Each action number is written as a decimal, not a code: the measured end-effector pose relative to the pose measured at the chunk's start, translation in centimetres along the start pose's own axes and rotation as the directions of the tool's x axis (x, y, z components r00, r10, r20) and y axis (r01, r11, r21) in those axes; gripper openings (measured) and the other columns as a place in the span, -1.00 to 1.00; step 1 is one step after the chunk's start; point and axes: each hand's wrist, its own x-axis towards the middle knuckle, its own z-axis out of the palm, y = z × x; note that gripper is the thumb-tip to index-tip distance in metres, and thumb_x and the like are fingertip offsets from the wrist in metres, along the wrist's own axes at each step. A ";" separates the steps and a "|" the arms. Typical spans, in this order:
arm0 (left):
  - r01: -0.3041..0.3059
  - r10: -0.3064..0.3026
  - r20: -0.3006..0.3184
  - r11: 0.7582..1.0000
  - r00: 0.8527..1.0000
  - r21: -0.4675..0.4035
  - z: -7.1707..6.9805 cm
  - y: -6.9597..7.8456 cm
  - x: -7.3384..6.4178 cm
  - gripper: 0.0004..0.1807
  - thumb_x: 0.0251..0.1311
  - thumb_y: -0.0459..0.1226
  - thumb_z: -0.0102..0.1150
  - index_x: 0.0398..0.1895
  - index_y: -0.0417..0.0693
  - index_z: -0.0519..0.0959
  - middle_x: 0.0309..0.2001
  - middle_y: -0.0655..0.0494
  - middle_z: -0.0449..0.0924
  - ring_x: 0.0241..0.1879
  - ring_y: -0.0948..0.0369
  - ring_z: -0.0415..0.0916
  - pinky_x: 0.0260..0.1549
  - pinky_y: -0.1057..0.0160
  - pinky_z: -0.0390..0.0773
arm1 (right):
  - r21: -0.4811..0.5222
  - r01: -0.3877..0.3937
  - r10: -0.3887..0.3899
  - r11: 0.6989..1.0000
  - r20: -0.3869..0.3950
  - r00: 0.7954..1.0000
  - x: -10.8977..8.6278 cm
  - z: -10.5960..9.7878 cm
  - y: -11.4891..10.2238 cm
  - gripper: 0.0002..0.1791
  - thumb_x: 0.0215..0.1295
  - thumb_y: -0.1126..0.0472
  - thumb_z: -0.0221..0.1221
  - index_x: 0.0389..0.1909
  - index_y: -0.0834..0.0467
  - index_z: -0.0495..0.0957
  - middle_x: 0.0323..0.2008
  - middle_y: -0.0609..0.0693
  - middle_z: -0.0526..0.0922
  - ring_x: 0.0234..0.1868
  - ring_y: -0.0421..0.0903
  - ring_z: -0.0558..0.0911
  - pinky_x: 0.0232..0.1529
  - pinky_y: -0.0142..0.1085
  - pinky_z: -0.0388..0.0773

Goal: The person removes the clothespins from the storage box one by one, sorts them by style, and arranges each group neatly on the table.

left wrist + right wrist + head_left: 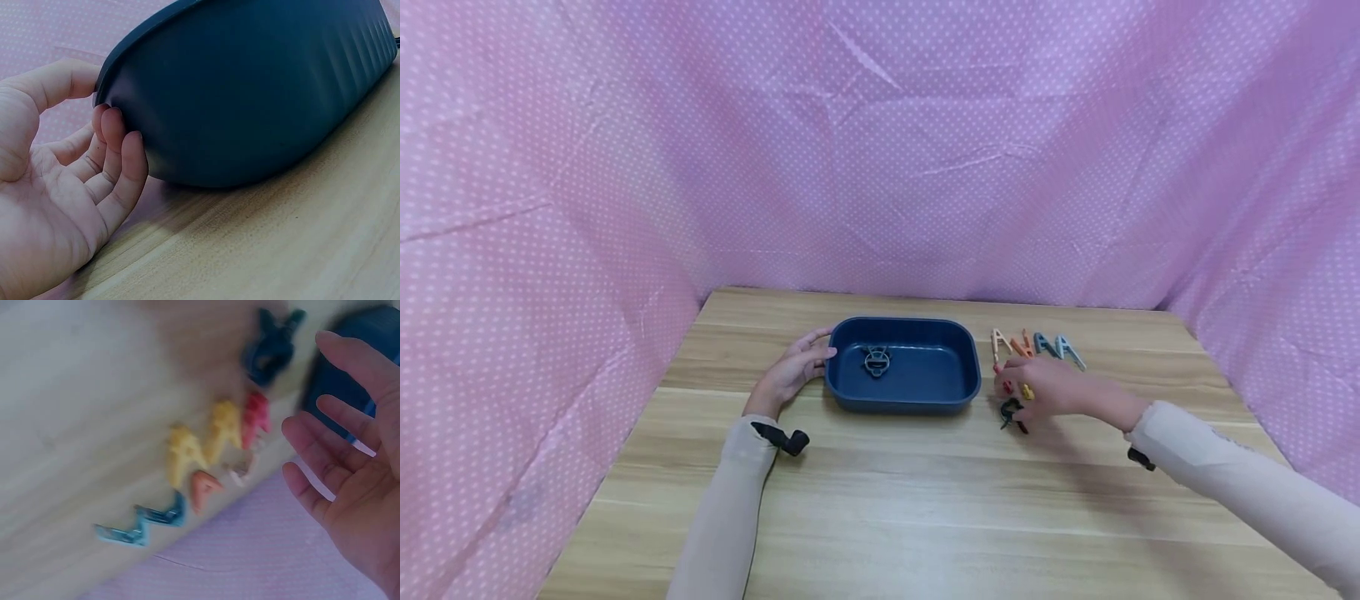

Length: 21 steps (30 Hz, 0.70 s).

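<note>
My left hand (796, 367) grips the left end of a dark blue basin (250, 94), thumb at the rim and bent fingers against the outer wall. Inside the basin lies a dark greenish clip (877, 362). Over the clips to its right hovers my right hand (1051, 385), fingers loosely spread and nothing held in the right wrist view. Closest to the basin there are a dark teal clip (269, 356) and a red clip (255, 417). Beside the red one are two yellow clips (187, 450); in the head view the hand partly hides them.
Behind my right hand a row holds a cream clip (1000, 340), an orange clip (1024, 343), a dark blue clip (1045, 343) and a light blue clip (1069, 350). Everything stands on a wooden table (880, 500). Pink dotted cloth (925, 167) hangs behind and at both sides.
</note>
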 end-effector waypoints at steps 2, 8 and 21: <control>0.001 -0.001 -0.002 1.000 1.000 -0.003 0.0 0.1 0.0 -0.35 0.46 -0.39 0.06 0.56 -0.13 0.14 0.05 0.10 0.61 -0.10 0.26 0.59 -0.10 0.31 0.61 | -0.022 0.018 -0.019 1.000 -0.030 0.999 0.7 -0.7 -0.3 -0.52 -0.01 0.23 0.55 -0.04 0.25 0.67 -0.13 0.11 0.69 -0.30 -0.08 0.64 -0.29 -0.27 0.60; 0.004 -0.004 -0.002 1.000 1.000 -0.003 0.0 0.2 0.0 -0.34 0.45 -0.39 0.07 0.56 -0.14 0.14 0.08 0.06 0.60 -0.08 0.24 0.59 -0.10 0.31 0.61 | -0.054 0.046 -0.051 0.997 -0.089 0.995 3.6 -2.9 -1.5 -0.49 0.03 0.22 0.53 0.03 0.26 0.67 -0.09 0.11 0.69 -0.28 -0.13 0.64 -0.24 -0.22 0.63; -0.021 0.021 0.021 1.000 1.000 -0.007 -0.5 -0.2 0.7 -0.40 0.48 -0.42 0.01 0.54 -0.14 0.17 -0.03 0.19 0.65 -0.13 0.27 0.60 -0.11 0.30 0.61 | -0.087 0.059 -0.056 0.994 0.032 0.998 12.9 -4.7 -5.0 -0.44 0.21 0.11 0.45 0.21 0.16 0.59 0.15 0.09 0.64 0.04 0.03 0.72 0.06 -0.10 0.68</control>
